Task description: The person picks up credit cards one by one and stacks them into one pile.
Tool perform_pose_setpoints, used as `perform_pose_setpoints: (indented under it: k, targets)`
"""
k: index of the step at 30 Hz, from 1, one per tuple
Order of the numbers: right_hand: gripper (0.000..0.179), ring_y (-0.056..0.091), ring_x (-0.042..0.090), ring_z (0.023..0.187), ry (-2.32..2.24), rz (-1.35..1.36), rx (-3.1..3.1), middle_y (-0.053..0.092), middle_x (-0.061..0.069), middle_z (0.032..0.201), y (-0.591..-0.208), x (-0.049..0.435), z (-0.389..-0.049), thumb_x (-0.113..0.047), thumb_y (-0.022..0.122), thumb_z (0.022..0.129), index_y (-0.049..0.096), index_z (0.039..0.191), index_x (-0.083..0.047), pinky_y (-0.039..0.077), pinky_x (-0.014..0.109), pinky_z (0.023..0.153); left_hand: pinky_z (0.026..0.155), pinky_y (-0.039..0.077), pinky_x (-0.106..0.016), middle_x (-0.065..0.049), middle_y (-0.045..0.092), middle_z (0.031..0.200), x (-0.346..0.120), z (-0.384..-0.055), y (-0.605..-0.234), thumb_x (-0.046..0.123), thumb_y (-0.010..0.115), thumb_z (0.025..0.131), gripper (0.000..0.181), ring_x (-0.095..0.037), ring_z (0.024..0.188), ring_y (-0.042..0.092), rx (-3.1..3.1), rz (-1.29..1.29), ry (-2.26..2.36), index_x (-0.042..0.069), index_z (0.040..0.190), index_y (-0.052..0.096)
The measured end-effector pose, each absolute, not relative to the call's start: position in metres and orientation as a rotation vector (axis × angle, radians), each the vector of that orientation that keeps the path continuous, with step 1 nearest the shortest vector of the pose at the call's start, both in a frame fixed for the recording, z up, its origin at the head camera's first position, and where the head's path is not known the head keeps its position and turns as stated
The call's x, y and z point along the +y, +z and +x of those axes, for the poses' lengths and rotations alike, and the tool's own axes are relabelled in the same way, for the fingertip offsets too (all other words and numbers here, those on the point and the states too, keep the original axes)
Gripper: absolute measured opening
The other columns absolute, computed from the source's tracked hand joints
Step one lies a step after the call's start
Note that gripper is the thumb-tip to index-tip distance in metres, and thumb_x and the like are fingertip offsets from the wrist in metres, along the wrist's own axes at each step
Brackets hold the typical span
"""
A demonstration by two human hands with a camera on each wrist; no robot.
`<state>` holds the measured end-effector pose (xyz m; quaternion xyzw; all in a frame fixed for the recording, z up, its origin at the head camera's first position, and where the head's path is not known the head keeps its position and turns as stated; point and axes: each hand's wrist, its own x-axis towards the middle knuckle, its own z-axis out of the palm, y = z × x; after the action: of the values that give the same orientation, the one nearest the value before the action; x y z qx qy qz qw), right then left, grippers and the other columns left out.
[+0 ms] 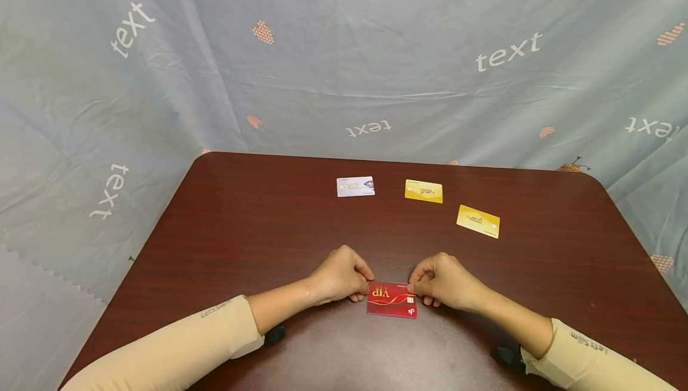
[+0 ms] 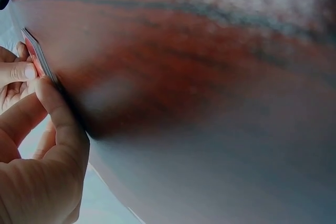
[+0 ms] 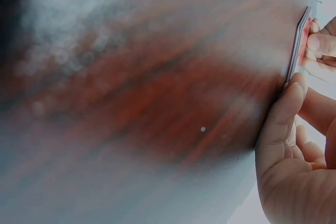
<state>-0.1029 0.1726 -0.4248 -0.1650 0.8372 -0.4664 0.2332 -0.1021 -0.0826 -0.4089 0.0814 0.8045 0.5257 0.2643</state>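
A red VIP card [image 1: 391,302] lies near the front of the table, its gold lettering upside down from here. Layered edges in both wrist views show it tops a small stack of cards [image 2: 41,59]. My left hand [image 1: 340,275] pinches the stack's left side between thumb and fingers. On the opposite side, my right hand [image 1: 450,283] grips the right edge, its thumb over the top corner. The right wrist view shows the same stack [image 3: 298,45] edge-on, low against the table. How many cards lie beneath the red one cannot be told.
Farther back on the dark red-brown table [image 1: 258,212] lie a silver VIP card [image 1: 355,187], a yellow card [image 1: 423,191] and a second yellow card [image 1: 478,221], which is turned at an angle. A grey-blue printed curtain [image 1: 344,68] hangs behind and at the sides.
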Motion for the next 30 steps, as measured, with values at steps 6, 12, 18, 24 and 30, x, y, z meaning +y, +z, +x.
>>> perform_pose_setpoints:
  k: [6,12,18,24,30]
  targets:
    - [0.01,0.062,0.013,0.055,-1.292,-0.438,2.276,0.067,0.002,0.066,-0.423,0.176,-0.103,-0.008,0.078,0.093,0.075,0.085,-0.004,0.055,0.028,0.049,0.055,0.06,-0.028,-0.012,0.073,0.073,-0.083,-0.103,-0.409,-0.017,0.067,0.082,0.018,-0.014,0.053,0.065,2.141,0.215,1.421,-0.01,0.095,0.076]
    - [0.006,0.064,0.02,0.061,-1.275,-0.433,2.295,0.069,0.005,0.073,-0.416,0.182,-0.105,-0.009,0.075,0.095,0.074,0.092,-0.003,0.056,0.031,0.053,0.056,0.059,-0.026,-0.013,0.074,0.079,-0.084,-0.108,-0.402,-0.014,0.07,0.087,0.016,-0.014,0.054,0.064,2.104,0.246,1.439,-0.011,0.102,0.074]
    - [0.021,0.065,0.026,0.069,-1.268,-0.402,2.352,0.069,0.009,0.08,-0.402,0.198,-0.106,-0.015,0.074,0.097,0.069,0.107,0.002,0.055,0.032,0.055,0.058,0.056,-0.024,-0.015,0.072,0.078,-0.079,-0.12,-0.387,-0.01,0.071,0.087,0.02,-0.015,0.057,0.062,2.088,0.337,1.492,-0.012,0.107,0.073]
    - [0.032,0.067,0.028,0.077,-1.277,-0.318,2.406,0.07,0.01,0.087,-0.388,0.217,-0.107,-0.019,0.075,0.098,0.067,0.118,0.004,0.055,0.032,0.06,0.064,0.056,-0.029,-0.004,0.068,0.077,-0.07,-0.135,-0.367,-0.006,0.073,0.089,0.023,-0.026,0.066,0.065,2.095,0.402,1.548,-0.008,0.112,0.073]
    - [0.037,0.066,0.03,0.081,-1.263,-0.245,2.463,0.071,0.011,0.093,-0.381,0.236,-0.11,-0.021,0.075,0.098,0.065,0.123,0.003,0.055,0.033,0.065,0.067,0.055,-0.031,-0.005,0.068,0.083,-0.06,-0.151,-0.351,-0.003,0.073,0.09,0.025,-0.02,0.069,0.062,2.124,0.437,1.571,-0.003,0.115,0.074]
